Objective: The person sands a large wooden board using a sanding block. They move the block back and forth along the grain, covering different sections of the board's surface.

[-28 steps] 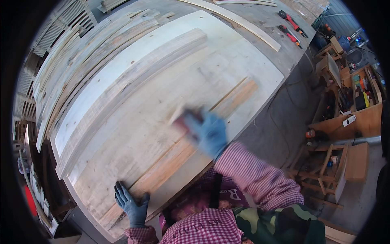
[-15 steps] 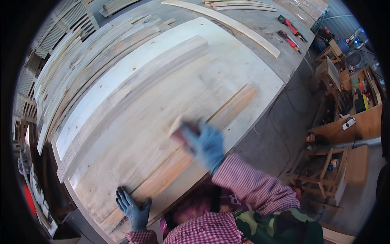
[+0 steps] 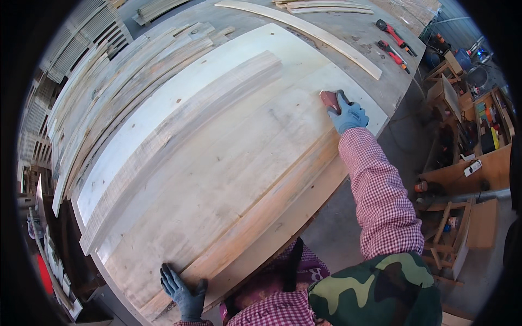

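Low at the left of the board, my left hand [image 3: 185,291] wears a blue-grey glove. Its fingers lie stretched over the near end of a narrow wooden strip [image 3: 234,242], thumb apart. Out at the strip's far right end, my right hand [image 3: 348,113] in a light blue glove grips a reddish-brown sanding block [image 3: 329,101]. That arm is extended. Under the strip lies a large pale plywood board [image 3: 206,168]. A thick curved wooden piece [image 3: 179,122] rests on the board, beyond the strip.
Several loose planks [image 3: 125,87] are piled along the far left. Behind the board lies a long curved slat [image 3: 304,30]. Two red-and-black power tools [image 3: 396,37] sit at the table's far right. Wooden frames [image 3: 446,228] and a box of tools [image 3: 489,125] stand right of the table.
My right hand has swept the sanding block along the strip, away to the upper right, and its arm has straightened. My left hand stays at the strip's near end.
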Demonstrator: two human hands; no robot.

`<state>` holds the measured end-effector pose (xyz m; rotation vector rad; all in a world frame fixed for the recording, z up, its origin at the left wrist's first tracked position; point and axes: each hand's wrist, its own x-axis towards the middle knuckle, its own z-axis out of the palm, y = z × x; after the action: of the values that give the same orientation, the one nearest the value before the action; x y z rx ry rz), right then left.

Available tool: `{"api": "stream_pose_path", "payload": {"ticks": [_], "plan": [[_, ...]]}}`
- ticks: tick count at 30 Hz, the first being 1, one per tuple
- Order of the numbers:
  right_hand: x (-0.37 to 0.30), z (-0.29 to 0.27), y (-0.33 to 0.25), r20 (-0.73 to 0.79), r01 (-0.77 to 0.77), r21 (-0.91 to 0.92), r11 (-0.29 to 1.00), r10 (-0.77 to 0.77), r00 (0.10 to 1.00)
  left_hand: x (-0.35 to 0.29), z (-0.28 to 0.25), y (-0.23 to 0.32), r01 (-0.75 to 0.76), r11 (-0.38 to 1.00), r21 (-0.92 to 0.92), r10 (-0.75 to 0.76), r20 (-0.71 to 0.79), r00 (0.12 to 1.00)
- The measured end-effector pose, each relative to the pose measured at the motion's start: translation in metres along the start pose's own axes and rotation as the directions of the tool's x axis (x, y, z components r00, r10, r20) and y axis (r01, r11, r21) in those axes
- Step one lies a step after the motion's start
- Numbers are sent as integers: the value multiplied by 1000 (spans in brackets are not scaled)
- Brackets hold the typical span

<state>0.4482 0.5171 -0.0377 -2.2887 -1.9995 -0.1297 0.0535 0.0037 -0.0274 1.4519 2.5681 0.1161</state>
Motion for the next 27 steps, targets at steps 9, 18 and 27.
{"api": "stream_pose_path", "payload": {"ticks": [9, 18, 27], "plan": [[-156, -31, -84, -61, 569, 219, 793, -571, 819, 0, 1, 0, 0, 1000, 28, 0, -13, 1000], [-7, -2, -11, 16, 111, -8, 994, -111, 994, -2, -5, 2, 9, 1000, -11, -9, 7, 1000], [-122, -13, -64, -113, 426, 178, 887, -412, 904, 0, -4, 9, 49, 999, 11, -49, 27, 998]]}}
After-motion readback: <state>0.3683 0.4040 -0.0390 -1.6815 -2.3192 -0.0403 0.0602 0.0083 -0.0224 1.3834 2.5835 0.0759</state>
